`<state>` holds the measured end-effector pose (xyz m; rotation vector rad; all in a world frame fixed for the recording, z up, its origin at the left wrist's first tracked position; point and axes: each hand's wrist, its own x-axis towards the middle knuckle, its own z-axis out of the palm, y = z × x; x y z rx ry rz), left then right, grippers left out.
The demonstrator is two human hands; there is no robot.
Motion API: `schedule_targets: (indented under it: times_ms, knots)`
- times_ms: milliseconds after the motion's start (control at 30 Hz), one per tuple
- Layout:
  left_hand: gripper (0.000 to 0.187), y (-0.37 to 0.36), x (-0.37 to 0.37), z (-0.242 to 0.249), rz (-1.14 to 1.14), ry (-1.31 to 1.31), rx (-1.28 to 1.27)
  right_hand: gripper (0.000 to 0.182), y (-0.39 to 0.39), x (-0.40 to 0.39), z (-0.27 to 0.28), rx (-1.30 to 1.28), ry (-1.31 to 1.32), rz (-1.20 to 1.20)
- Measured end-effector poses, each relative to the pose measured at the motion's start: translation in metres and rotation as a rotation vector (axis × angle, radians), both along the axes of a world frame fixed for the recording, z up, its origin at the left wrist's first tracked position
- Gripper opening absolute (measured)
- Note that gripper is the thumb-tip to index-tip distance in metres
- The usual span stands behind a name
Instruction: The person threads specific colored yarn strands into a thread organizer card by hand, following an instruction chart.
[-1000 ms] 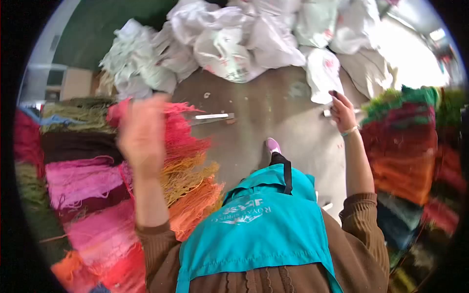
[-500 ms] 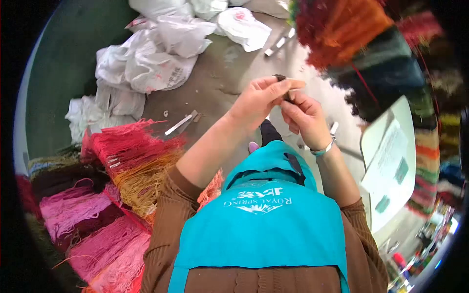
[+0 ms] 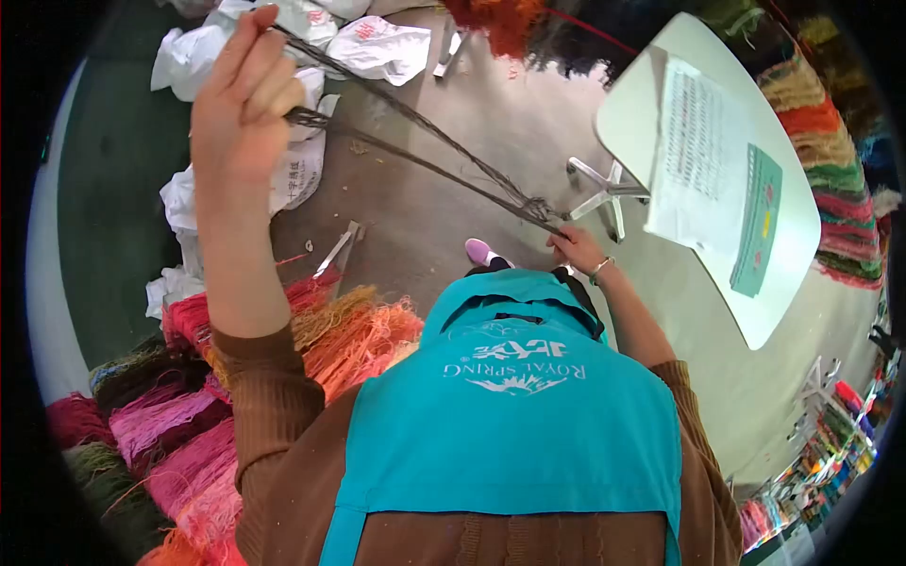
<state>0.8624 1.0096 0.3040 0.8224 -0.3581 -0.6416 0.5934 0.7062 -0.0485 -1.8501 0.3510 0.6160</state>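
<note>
A dark thread skein point(image 3: 429, 140) stretches diagonally between my two hands in two strands, with a tangled or knotted patch near its right end. My left hand point(image 3: 247, 99), raised at the upper left, is closed round the skein's left end, and the strands come out at its fingers. At the right end my right hand point(image 3: 576, 249) pinches the skein just past the tangled patch, above the floor and in front of my teal apron point(image 3: 528, 424).
White bags point(image 3: 377, 49) lie at the upper left. Bundles of coloured thread point(image 3: 189, 462) fill the lower left. On the right stands a white table point(image 3: 703, 283) with a paper sheet point(image 3: 698, 156) and a green card point(image 3: 758, 222); more thread bundles point(image 3: 812, 123) hang behind it.
My hands have moved from close together to far apart, left hand to the upper left, right hand lower. The dark skein is now stretched out between them. The view has shifted.
</note>
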Motion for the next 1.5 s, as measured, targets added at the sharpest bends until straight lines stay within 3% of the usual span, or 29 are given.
schedule_targets:
  times_ms: [100,200,233,333,433,533,567,633,700,767,800,867,900,1033,1133,1267,1333,1400,1500]
  knots:
    - [0.031,-0.037,-0.017,0.006,-0.046,-0.037,-0.022,0.028,-0.046,-0.052,-0.032,-0.093,0.153,-0.023]
    - [0.034,-0.067,-0.029,0.012,-0.067,-0.038,-0.014,0.029,-0.082,-0.111,-0.051,-0.244,-0.148,-0.123]
    - [0.034,-0.076,-0.034,0.014,-0.066,-0.033,0.0,0.032,-0.098,-0.128,-0.046,-0.141,-0.186,-0.166]
    - [0.035,-0.1,-0.046,0.015,-0.084,0.031,0.042,0.029,-0.131,-0.179,-0.033,-0.35,0.02,-0.344]
    - [0.033,-0.12,-0.053,0.004,-0.105,0.137,0.065,0.026,-0.16,-0.23,-0.031,-0.216,0.115,-0.431]
    - [0.034,-0.143,-0.067,-0.011,-0.118,0.149,0.122,0.021,-0.177,-0.259,0.05,-0.216,0.099,-0.359]
    - [0.034,-0.161,-0.077,-0.014,0.06,0.18,0.2,0.022,-0.185,-0.268,0.077,-0.265,0.089,-0.285]
    - [0.035,-0.197,-0.098,-0.022,0.426,0.242,0.353,0.018,-0.195,-0.264,0.154,-0.299,-0.009,-0.326]
    - [0.034,-0.199,-0.093,-0.044,0.233,0.238,0.302,0.008,-0.207,-0.25,0.213,-0.206,-0.108,-0.535]
    - [0.035,-0.217,-0.095,-0.053,0.178,0.214,0.324,0.015,-0.226,-0.221,0.239,-0.539,-0.462,-0.548]
    - [0.035,-0.225,-0.094,-0.058,0.108,0.197,0.291,0.03,-0.241,-0.203,0.244,-0.645,-0.571,-0.48]
    - [0.035,-0.237,-0.087,-0.07,-0.026,0.16,0.229,0.052,-0.267,-0.167,0.228,-0.806,-0.738,-0.353]
    - [0.036,-0.248,-0.088,-0.07,0.04,0.184,0.288,0.056,-0.272,-0.154,0.221,-0.852,-0.676,-0.297]
    - [0.035,-0.26,-0.075,-0.082,-0.057,0.157,0.299,0.06,-0.262,-0.134,0.184,-0.96,-0.52,-0.149]
    - [0.034,-0.278,-0.081,-0.082,0.02,0.22,0.342,0.062,-0.234,-0.136,0.179,-1.031,-0.454,-0.279]
    - [0.034,-0.301,-0.077,-0.094,-0.084,0.183,0.265,0.063,-0.209,-0.136,0.169,-1.102,-0.394,-0.433]
    - [0.036,-0.312,-0.081,-0.096,-0.155,0.201,0.229,0.06,-0.201,-0.13,0.176,-1.089,-0.369,-0.476]
    - [0.04,-0.329,-0.091,-0.093,-0.192,0.227,0.228,0.044,-0.199,-0.112,0.198,-1.119,-0.513,-0.53]
    - [0.042,-0.351,-0.105,-0.092,-0.284,0.301,0.227,0.026,-0.19,-0.059,0.246,-0.413,-0.585,-0.778]
